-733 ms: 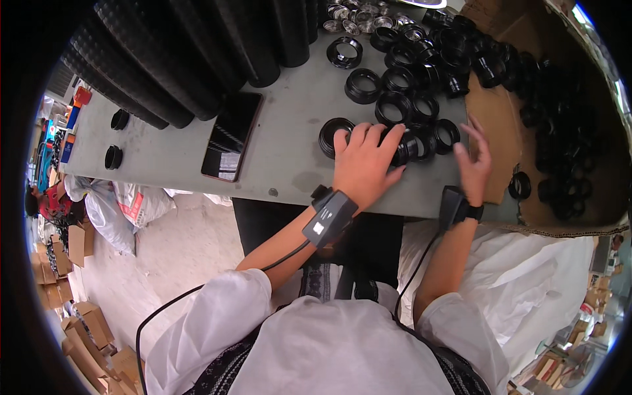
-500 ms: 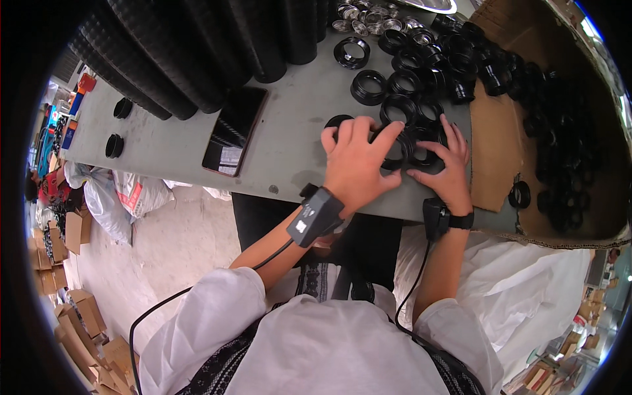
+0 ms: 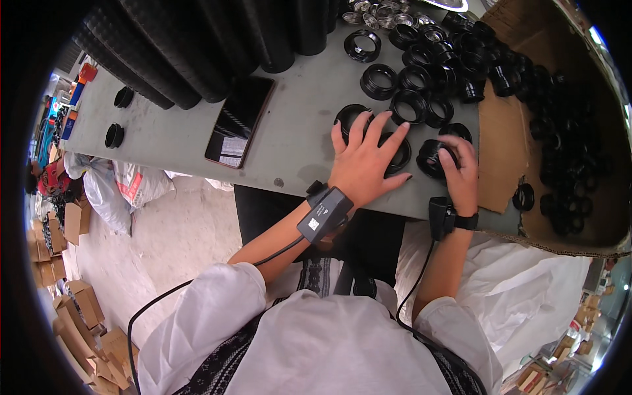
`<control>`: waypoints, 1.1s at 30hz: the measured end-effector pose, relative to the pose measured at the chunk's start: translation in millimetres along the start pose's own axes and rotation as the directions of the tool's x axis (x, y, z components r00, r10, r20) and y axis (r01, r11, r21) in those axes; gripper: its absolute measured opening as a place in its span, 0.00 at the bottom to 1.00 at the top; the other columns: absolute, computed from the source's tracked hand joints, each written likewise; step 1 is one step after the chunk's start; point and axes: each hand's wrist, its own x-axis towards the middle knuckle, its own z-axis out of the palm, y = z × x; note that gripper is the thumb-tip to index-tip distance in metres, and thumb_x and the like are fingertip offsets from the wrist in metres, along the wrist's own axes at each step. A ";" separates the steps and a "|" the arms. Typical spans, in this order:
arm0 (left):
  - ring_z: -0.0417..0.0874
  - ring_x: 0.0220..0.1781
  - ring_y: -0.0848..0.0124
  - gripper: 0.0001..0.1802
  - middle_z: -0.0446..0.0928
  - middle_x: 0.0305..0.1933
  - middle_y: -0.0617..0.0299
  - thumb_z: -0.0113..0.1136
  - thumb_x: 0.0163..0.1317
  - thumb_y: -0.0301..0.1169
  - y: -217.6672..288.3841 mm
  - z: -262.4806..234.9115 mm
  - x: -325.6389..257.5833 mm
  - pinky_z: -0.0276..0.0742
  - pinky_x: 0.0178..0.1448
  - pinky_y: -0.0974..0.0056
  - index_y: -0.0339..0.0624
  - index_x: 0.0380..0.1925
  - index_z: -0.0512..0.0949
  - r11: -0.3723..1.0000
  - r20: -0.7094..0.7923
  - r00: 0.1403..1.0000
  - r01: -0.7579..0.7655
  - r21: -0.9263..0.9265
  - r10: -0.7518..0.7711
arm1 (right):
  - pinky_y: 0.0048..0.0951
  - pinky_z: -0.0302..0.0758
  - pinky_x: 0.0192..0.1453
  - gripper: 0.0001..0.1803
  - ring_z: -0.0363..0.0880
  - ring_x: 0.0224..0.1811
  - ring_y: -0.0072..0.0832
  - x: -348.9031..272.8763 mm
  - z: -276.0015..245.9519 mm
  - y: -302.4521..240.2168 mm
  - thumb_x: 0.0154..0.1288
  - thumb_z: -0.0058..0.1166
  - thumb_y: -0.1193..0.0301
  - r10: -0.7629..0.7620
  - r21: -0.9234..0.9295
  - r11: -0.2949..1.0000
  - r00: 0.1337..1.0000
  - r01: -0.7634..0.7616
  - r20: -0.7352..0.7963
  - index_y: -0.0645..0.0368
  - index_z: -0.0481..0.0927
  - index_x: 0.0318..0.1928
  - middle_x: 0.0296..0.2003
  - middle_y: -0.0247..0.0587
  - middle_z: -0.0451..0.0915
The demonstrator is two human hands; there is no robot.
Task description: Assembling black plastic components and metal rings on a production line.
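Note:
My left hand lies with fingers spread over two black rings. One black ring shows beyond its fingertips, and another black ring shows between thumb and forefinger. To the right, my right hand has thumb and fingers curled round a thick black ring, which is at the tabletop. Just beyond that ring is a further black ring, partly covered by the fingers. More rings, such as a wide black ring, lie past both hands.
A phone lies left on the grey table, before tall black tubes. Silver rings are heaped at the back. An open cardboard box full of black parts borders the right side. Two small caps sit far left.
My left fingers have spread wider and straightened over the rings. My right hand has closed round a ring, which now stands apart from its neighbours.

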 end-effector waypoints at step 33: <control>0.65 0.60 0.58 0.22 0.70 0.50 0.64 0.65 0.44 0.41 -14.0 14.6 -5.7 0.58 0.54 0.45 0.54 0.43 0.76 0.964 -0.201 0.970 -0.179 -0.197 0.139 | 0.29 0.70 0.50 0.23 0.76 0.42 0.30 143.5 -0.5 16.4 0.60 0.59 0.63 0.048 -0.034 0.998 0.999 -0.048 0.017 0.69 0.75 0.47 0.41 0.49 0.79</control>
